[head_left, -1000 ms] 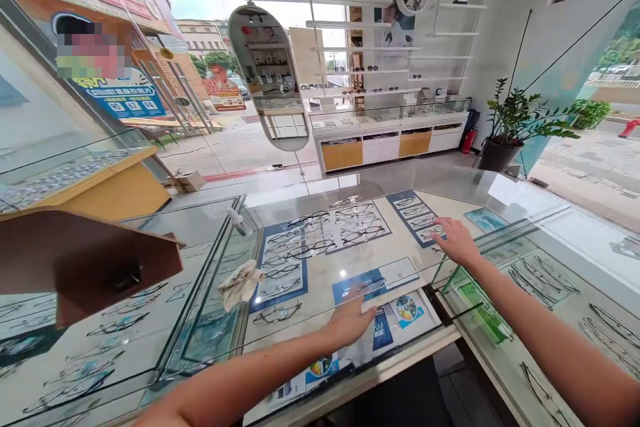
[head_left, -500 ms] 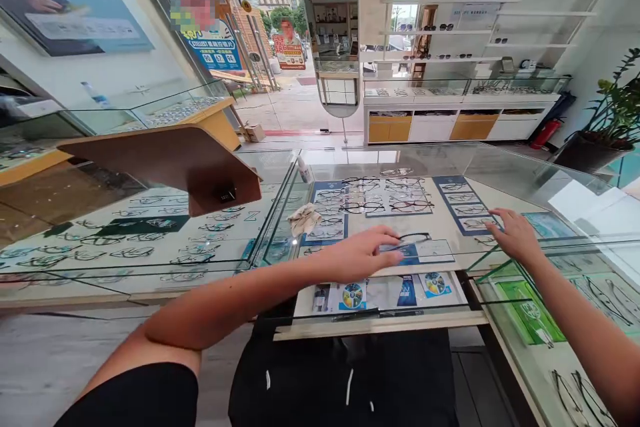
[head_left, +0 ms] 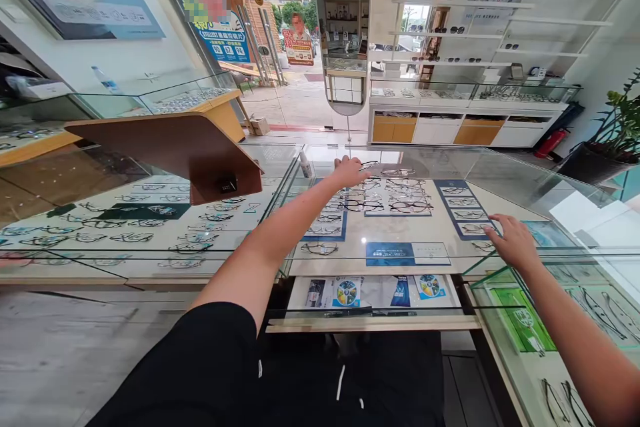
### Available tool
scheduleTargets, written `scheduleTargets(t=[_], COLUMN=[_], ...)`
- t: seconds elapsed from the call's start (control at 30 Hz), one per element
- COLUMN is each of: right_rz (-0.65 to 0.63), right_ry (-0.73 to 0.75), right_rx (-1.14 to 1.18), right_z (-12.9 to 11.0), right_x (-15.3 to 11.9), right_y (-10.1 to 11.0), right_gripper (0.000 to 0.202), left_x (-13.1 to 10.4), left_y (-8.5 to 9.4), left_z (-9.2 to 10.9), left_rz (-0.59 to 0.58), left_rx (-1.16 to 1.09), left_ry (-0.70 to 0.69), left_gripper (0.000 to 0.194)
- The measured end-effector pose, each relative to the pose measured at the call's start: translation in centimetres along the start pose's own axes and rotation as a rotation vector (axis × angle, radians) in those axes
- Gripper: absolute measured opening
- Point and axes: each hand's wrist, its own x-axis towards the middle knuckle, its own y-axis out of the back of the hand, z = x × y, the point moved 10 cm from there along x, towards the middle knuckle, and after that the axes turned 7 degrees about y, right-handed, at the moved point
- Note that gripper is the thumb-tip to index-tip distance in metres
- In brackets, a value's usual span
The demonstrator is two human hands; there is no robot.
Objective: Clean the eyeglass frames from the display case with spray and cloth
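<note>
Glass-walled and bright, the eyewear shop has a tall oval mirror (head_left: 345, 33) at the back, and a clear glass-topped counter (head_left: 393, 228) spreads before a person in black sleeves. From where I stand, the left hand (head_left: 353, 172) is stretched toward the counter's far side, thumb and fingers closed on a slim dark-framed pair of eyeglasses (head_left: 370, 164). That pair is by the back of the rows of dark-rimmed spectacles (head_left: 363, 205), right of a small white bottle (head_left: 305, 165). The right hand (head_left: 513, 240) is open and loosely spread near a blue-bordered display panel (head_left: 463, 210); I can't tell whether it touches the glass. A blue-and-white printed card (head_left: 393, 254) lies nearer the person.
</note>
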Motion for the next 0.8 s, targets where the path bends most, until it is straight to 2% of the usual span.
scheduleTargets(t=[0.1, 0.23, 0.33, 0.4, 0.47, 0.53, 0.63, 0.67, 0.7, 0.8], right_rz=[0.002, 0.007, -0.007, -0.008, -0.005, -0.016, -0.025, 0.0, 0.078, 0.263], right_ry=[-0.004, 0.0, -0.006, -0.009, -0.003, 0.014, 0.043, 0.057, 0.07, 0.11], right_rx=[0.016, 0.045, 0.057, 0.06, 0.064, 0.067, 0.065, 0.07, 0.079, 0.132], right_z=[-0.2, -0.5, -0.5, -0.5, -0.5, -0.8, -2.5, -3.6, -5.1, -11.3], right_x=[0.0, 0.0, -0.1, -0.1, -0.1, 0.0, -0.3, -0.5, -0.8, -2.2], right_y=[0.3, 0.7, 0.7, 0.8, 0.9, 1.2, 2.8, 3.9, 5.7, 10.8], right_gripper=[0.06, 0.059, 0.061, 0.062, 0.062, 0.063, 0.062, 0.061, 0.059, 0.046], left_x=[0.9, 1.1, 0.1, -1.9, -5.2, -10.0, -18.7, -21.7, -24.6, -32.2], left_y=[-1.2, -1.6, -1.2, -0.2, 1.2, 2.4, 2.4, 2.0, 1.6, -0.6], left_z=[-0.2, -0.2, -0.2, 0.0, 0.6, 1.0, 0.4, -0.4, -1.5, -6.3], left_rz=[-0.016, -0.014, 0.0, 0.041, 0.102, 0.13, 0.047, 0.006, -0.009, 0.025], left_rx=[0.005, -0.003, -0.019, -0.057, -0.125, -0.183, -0.269, -0.301, -0.328, -0.399], left_ry=[0.012, 0.015, 0.01, -0.018, -0.087, -0.18, -0.282, -0.281, -0.261, -0.092], left_gripper=[0.067, 0.07, 0.069, 0.061, 0.046, 0.033, 0.031, 0.031, 0.031, 0.033])
